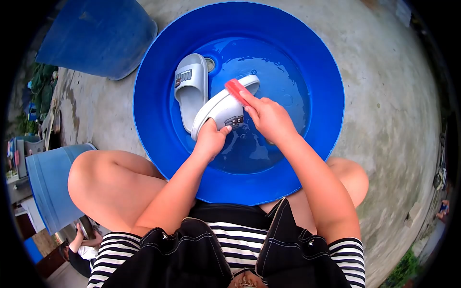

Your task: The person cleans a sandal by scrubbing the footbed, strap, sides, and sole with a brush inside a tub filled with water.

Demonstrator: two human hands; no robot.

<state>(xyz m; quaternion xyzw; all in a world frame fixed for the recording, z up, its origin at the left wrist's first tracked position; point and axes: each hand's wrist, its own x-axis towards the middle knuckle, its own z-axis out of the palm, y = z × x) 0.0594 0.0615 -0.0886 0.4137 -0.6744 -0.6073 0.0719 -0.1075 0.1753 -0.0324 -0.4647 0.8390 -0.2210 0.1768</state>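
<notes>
My left hand point(211, 138) grips a pale grey slide sandal point(218, 111) at its strap, fingers tucked inside the foot opening and thumb on the outside. The sandal is tilted on its side above shallow water, its sole edge facing up and left. In my right hand point(270, 117) is a red brush point(237, 91), pressed against the sandal's sole edge near one end; its bristles are hidden. A second grey slide sandal point(192, 91) with a picture on its strap lies in the blue basin point(319, 96), just left of the held one.
A large blue tub point(98, 38) stands at the upper left on the concrete floor point(389, 105). A lighter blue bucket point(60, 182) is beside my left knee. Another person point(85, 247) is at the lower left. My bent knees flank the basin.
</notes>
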